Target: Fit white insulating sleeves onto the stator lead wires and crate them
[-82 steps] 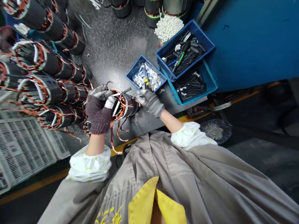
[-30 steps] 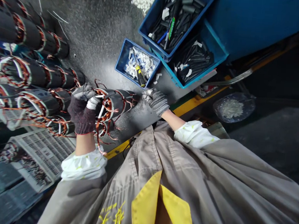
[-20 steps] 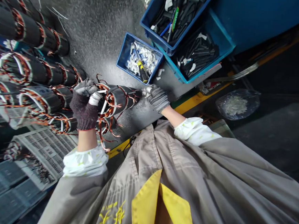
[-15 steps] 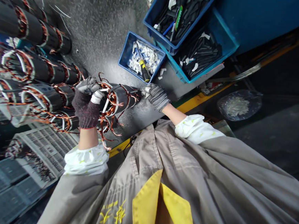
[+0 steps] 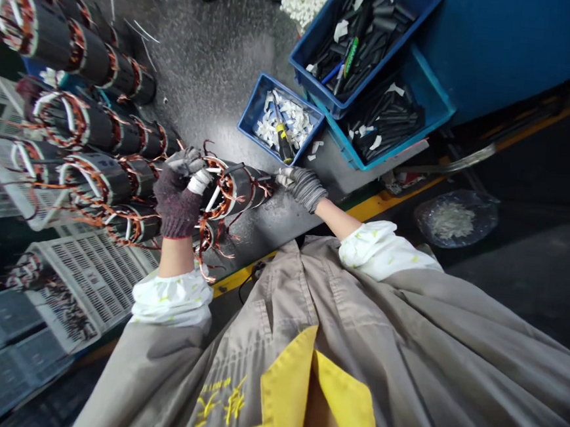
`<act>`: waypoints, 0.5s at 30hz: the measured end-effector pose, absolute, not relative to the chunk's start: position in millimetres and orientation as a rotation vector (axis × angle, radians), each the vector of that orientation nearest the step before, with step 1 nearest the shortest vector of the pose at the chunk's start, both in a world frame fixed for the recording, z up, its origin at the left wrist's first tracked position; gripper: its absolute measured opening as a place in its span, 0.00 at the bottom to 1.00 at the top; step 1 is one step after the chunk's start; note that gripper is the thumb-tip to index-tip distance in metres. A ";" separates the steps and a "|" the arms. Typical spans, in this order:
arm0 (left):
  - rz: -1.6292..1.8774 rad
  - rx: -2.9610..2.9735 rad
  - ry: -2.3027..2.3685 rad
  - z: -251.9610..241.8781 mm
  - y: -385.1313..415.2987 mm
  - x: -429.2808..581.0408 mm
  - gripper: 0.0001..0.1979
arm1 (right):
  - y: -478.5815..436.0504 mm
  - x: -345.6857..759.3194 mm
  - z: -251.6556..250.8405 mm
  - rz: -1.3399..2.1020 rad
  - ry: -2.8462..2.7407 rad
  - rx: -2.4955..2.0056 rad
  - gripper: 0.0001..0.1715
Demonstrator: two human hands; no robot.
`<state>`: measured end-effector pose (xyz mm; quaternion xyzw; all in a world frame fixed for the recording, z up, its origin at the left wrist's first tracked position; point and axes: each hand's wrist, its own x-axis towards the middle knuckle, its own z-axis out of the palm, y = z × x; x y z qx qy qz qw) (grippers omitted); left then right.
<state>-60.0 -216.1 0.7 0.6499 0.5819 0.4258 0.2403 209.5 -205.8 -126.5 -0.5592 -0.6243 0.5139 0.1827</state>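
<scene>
A motor stator [image 5: 237,190] with copper windings and white sleeving lies across the grey bench, its loose copper leads trailing toward me. My left hand [image 5: 178,195], in a dark red knit glove with a white finger wrap, grips the stator's near end. My right hand [image 5: 301,188], in a grey knit glove, reaches the far end and pinches what looks like a thin lead wire [image 5: 263,175]. Part of the winding is hidden under my left hand.
Several stators [image 5: 104,127] are stacked at the left above white plastic crates [image 5: 76,289]. Ahead stand a blue tray of white strips with a yellow-handled screwdriver [image 5: 284,142], a blue crate of black sleeves [image 5: 351,54], and a teal tray [image 5: 422,99].
The whole view has shifted slightly as my head moved. Both hands stay on the stator, and my left hand sits a little higher on its end.
</scene>
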 end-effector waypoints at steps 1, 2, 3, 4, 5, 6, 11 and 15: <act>1.162 1.737 1.625 0.3 -217.2 -58.2 0.29 | -204.7 212.6 -127.3 1.480 -1.746 -1.524 0.22; 1.156 1.699 1.668 0.2 -219.3 -56.0 0.29 | -202.6 216.3 -127.2 1.505 -1.730 -1.486 0.20; 1.141 1.664 1.718 0.4 -222.3 -53.4 0.29 | -199.3 220.3 -125.9 1.526 -1.687 -1.461 0.19; 1.129 1.630 1.772 0.6 -226.2 -50.2 0.28 | -194.8 224.2 -122.9 1.534 -1.613 -1.437 0.17; 1.117 1.596 1.819 0.9 -230.7 -46.6 0.27 | -189.2 227.2 -117.9 1.536 -1.519 -1.404 0.16; 1.117 1.563 1.854 1.1 -235.5 -42.6 0.25 | -182.5 228.2 -110.8 1.534 -1.423 -1.365 0.17; 1.183 1.465 1.877 0.7 -254.0 -24.1 0.21 | -140.4 181.6 -50.0 1.567 -1.324 -0.924 0.21; 1.123 1.483 1.907 -1.4 -256.0 -21.4 0.19 | -118.1 107.5 -1.9 1.513 -1.640 -0.690 0.12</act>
